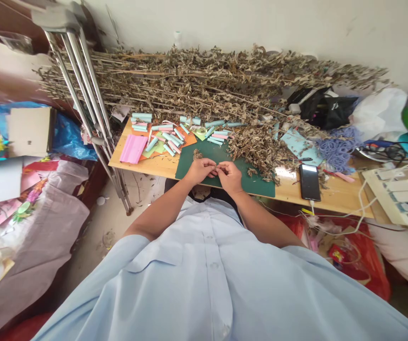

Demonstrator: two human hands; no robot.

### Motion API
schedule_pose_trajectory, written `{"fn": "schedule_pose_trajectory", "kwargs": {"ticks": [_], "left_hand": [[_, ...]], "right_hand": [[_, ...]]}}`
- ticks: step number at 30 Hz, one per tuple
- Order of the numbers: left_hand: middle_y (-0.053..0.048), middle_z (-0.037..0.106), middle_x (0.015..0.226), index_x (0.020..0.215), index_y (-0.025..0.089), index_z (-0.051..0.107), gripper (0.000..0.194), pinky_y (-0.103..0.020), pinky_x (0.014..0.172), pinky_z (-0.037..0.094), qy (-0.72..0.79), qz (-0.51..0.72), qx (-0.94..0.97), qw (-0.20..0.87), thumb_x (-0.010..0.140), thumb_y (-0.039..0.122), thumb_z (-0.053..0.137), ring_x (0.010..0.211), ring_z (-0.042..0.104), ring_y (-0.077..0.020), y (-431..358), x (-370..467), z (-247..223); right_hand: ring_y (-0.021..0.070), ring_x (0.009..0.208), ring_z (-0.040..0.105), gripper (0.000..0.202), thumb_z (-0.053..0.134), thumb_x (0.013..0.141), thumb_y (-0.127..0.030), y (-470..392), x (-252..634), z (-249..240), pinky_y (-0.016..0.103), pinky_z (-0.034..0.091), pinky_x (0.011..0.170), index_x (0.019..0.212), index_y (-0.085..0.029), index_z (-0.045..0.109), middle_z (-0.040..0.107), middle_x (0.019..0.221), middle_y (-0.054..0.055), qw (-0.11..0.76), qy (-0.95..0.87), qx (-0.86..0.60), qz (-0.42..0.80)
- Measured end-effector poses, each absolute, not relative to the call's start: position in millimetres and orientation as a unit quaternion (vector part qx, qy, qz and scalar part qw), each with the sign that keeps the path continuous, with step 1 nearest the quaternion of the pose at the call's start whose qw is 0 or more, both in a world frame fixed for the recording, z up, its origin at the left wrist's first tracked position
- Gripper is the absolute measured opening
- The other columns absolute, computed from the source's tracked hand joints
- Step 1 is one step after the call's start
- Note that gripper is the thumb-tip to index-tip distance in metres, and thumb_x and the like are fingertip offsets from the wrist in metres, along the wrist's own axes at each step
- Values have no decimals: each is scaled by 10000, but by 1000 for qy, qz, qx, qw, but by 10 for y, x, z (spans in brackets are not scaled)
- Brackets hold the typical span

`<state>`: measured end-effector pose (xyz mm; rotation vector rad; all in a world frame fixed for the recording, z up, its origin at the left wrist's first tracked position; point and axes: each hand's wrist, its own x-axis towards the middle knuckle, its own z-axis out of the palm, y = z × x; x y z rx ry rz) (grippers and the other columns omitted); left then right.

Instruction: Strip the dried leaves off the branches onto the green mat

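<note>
My left hand point(202, 171) and my right hand point(229, 175) meet over the front edge of a dark green cutting mat point(260, 185). Both have their fingertips pinched together, almost touching each other; whatever sits between them is too small to name. Right of my hands lies a heap of dried leaves point(251, 148), spread over the mat. A small dried leaf clump point(197, 154) rests just beyond my left hand. Behind it, rolled blue and pink paper tubes point(173, 139) lie in loose groups on coloured paper sheets, and a pink paper stack point(133, 148) is at the left.
Long dried leafy stalks point(189, 78) cover the back of the wooden table point(164, 174). Metal crutches point(90, 94) lean at its left end. To the right are a phone point(309, 182) on a cable, a power strip point(395, 196) and purple yarn point(339, 147). A red bag point(374, 265) sits below.
</note>
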<state>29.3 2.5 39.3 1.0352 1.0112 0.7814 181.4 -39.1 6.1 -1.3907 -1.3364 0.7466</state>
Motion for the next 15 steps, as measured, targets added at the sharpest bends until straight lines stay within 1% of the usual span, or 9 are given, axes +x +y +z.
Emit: {"fn": "schedule_pose_trajectory", "kwargs": {"ticks": [3,6,12,15], "left_hand": [[-37,698,659,869,83,663,57,-250,608,591,458,336,475,671,815,88,678,597,696,-131,26,300,382],[-37,693,644,851,81,669,78,-246,595,591,462,331,492,659,814,37,616,575,694,-130,26,298,368],[-51,707,682,873,78,666,83,-254,594,596,441,336,493,670,807,57,621,579,698,-132,37,265,355],[-53,709,694,890,79,660,81,-261,607,599,438,341,487,675,820,73,619,590,701,-132,45,259,344]], "right_hand": [[205,818,708,234,659,833,-372,-381,1819,33,382,591,819,1012,-222,647,745,919,61,510,-558,-577,309],[197,778,702,227,674,816,-368,-367,1836,33,375,591,794,978,-212,648,737,892,59,515,-555,-565,326],[180,767,695,294,706,778,-397,-319,1891,56,366,590,772,993,-207,640,736,878,41,510,-528,-550,397],[179,746,687,317,719,760,-406,-298,1897,68,365,590,746,987,-202,635,733,855,39,527,-498,-557,405]]}}
